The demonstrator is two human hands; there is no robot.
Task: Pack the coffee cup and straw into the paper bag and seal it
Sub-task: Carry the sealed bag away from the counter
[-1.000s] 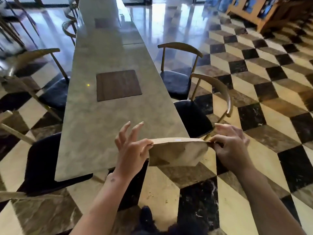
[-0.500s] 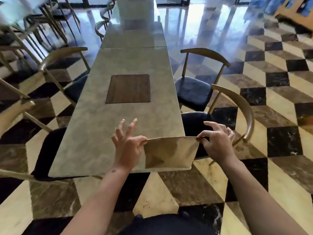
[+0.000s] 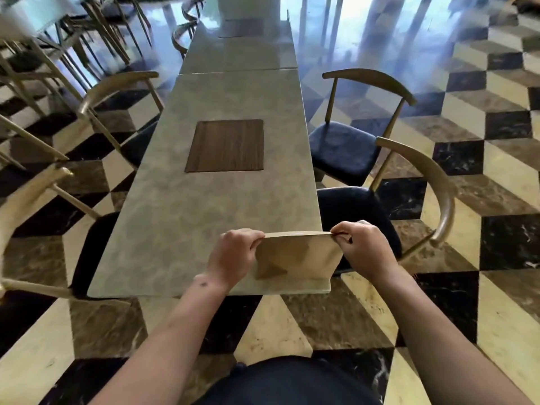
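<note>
Both hands' fingers, spread half a second ago, have curled down. One brown paper bag (image 3: 295, 255) stands on the near edge of the marble table (image 3: 204, 214), its top rim stretched between the left hand (image 3: 233, 254) and right hand (image 3: 365, 249), each pinching one corner. Beyond the fingertips lies one wooden inlay (image 3: 226, 146).

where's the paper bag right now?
In the head view the paper bag stands at the table's near right corner, its top edge pinched between the left hand and right hand.
</note>
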